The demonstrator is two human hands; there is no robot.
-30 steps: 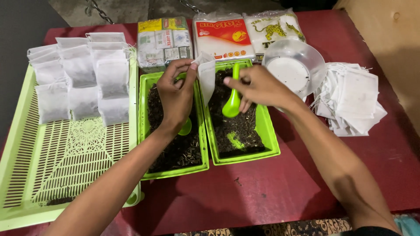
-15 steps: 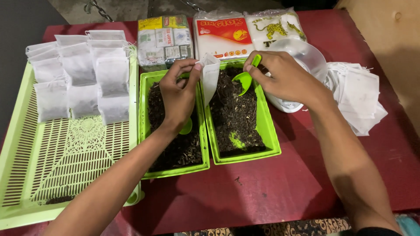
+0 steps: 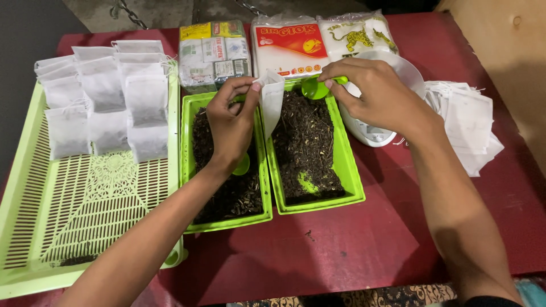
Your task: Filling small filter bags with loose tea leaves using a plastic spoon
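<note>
Fingers (image 3: 253,88) on limp white pouch (image 3: 272,99)

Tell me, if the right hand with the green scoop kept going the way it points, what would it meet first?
Most likely the small white bag that the left hand holds open. The right hand aims its green scoop leftward at the bag's mouth, though depth is hard to judge.

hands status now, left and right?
Left hand: closed on the white filter bag, held over the trays.
Right hand: closed on the green scoop beside the bag.
</note>
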